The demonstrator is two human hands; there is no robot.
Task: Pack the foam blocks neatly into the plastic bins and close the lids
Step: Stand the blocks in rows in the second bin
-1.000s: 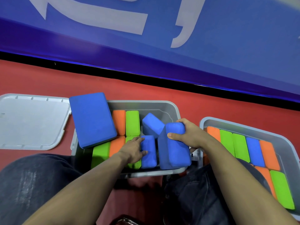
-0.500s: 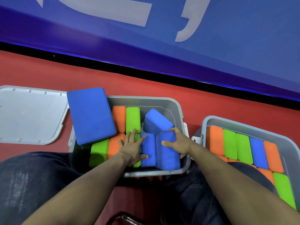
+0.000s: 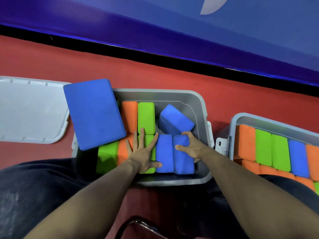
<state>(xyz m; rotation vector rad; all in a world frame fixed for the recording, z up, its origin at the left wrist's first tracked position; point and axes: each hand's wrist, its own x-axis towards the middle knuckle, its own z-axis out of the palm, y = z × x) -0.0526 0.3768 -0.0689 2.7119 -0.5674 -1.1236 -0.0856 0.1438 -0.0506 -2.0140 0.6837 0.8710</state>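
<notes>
1. Two grey plastic bins show in my head view: the centre bin (image 3: pixel 198 104) straight ahead between the knees, and the right bin (image 3: pixel 241 119) just beside it, cut off by the frame edge.
2. My left hand (image 3: pixel 144 153) lies flat with fingers straight and spread, pressing on a green block (image 3: pixel 146 169) and the orange block (image 3: pixel 122 152) next to it in the near row of the centre bin; its thumb touches a blue block (image 3: pixel 164 152).
3. My right hand (image 3: pixel 191 147) has fingers and thumb curled over the far end of the outer blue block (image 3: pixel 183 163), which stands on edge in the near row, touching the other blue block.
4. Behind that row, an orange block (image 3: pixel 129 116) and a green block (image 3: pixel 145 116) stand upright side by side; a loose blue block (image 3: pixel 175 121) lies tilted in the far right corner.
5. I see a large blue block (image 3: pixel 94 112) lying flat and skewed across the centre bin's left rim, overhanging the blocks beneath.
6. On the red floor (image 3: pixel 155 75) to the left sits a grey lid (image 3: pixel 31 109), off its bin, its near corner just beside the large block.
7. I count orange, green and blue blocks packed on edge in the right bin; its lid is not on.
</notes>
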